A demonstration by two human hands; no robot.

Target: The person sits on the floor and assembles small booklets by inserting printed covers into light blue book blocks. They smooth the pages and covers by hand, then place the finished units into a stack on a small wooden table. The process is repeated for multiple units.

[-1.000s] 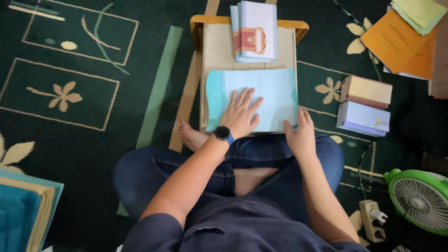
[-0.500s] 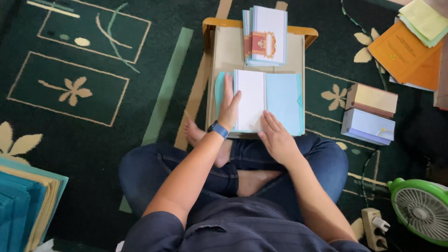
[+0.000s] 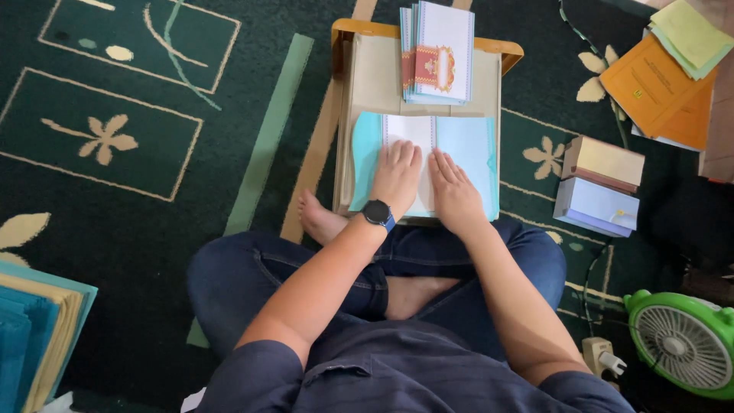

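I sit cross-legged on a carpet with a small wooden table (image 3: 344, 30) in front of my knees. On it lies a light blue sheet (image 3: 466, 145) with a white folded flap (image 3: 409, 130) turned over its left half. My left hand (image 3: 397, 176), a dark watch at the wrist, presses flat on the white flap. My right hand (image 3: 453, 187) lies flat beside it, fingers spread, just right of the fold. Behind them at the table's far edge rests a stack of white cards with a red and gold emblem (image 3: 437, 52).
A dark green patterned carpet (image 3: 138, 153) covers the floor. Two boxes (image 3: 600, 183) stand stacked to the right, orange and green folders (image 3: 661, 76) at the top right, a green fan (image 3: 684, 344) with a plug strip at bottom right, teal and yellow paper stacks (image 3: 34, 336) at bottom left.
The white flap has been folded over onto the blue sheet's left half. Both hands have come together at the middle and now press flat along the fold.
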